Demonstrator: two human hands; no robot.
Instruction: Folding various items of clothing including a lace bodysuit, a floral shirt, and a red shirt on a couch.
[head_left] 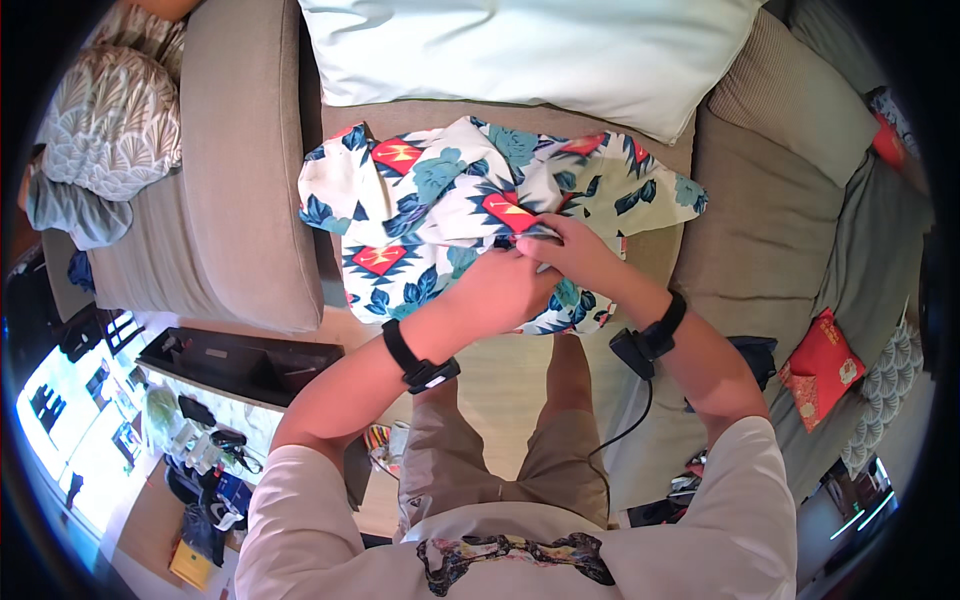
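A white short-sleeved shirt [440,215] with teal flowers, dark blue leaves and red patches lies spread on the sofa seat, its sleeves out to both sides. My left hand [505,288] is closed at the middle of its front, fingers curled and partly hidden. Just above and to the right, my right hand [578,258] pinches the shirt's front edge between thumb and fingers. The two hands touch or nearly touch. What small part lies between the fingertips is hidden.
A white pillow [520,50] lies behind the shirt. The sofa armrest [245,170] rises at the left; a striped cushion [795,95] and red cushion [822,368] are at the right. Black bands with small devices circle both wrists, the right trailing a cable [640,415].
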